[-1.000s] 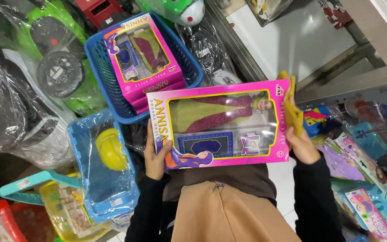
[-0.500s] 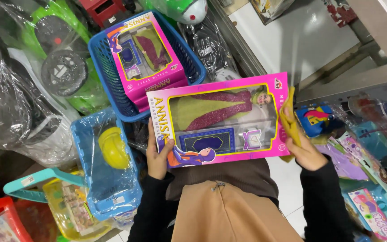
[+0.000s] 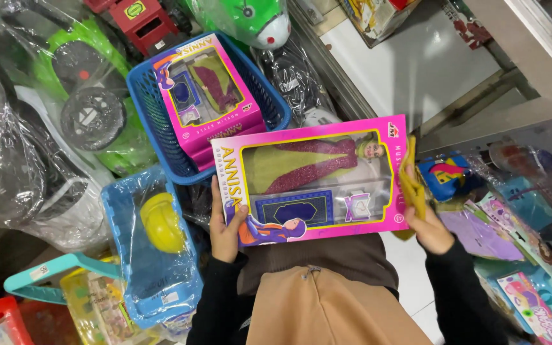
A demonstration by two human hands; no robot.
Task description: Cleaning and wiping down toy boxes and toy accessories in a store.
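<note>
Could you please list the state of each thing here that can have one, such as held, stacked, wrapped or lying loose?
Pink doll box: held level at both ends, sealed.
Left hand: gripping the box's left end.
Right hand: at the right end, holding a yellow cloth.
Blue basket: holds more stacked pink boxes.
Yellow helmet: wrapped in plastic.
</note>
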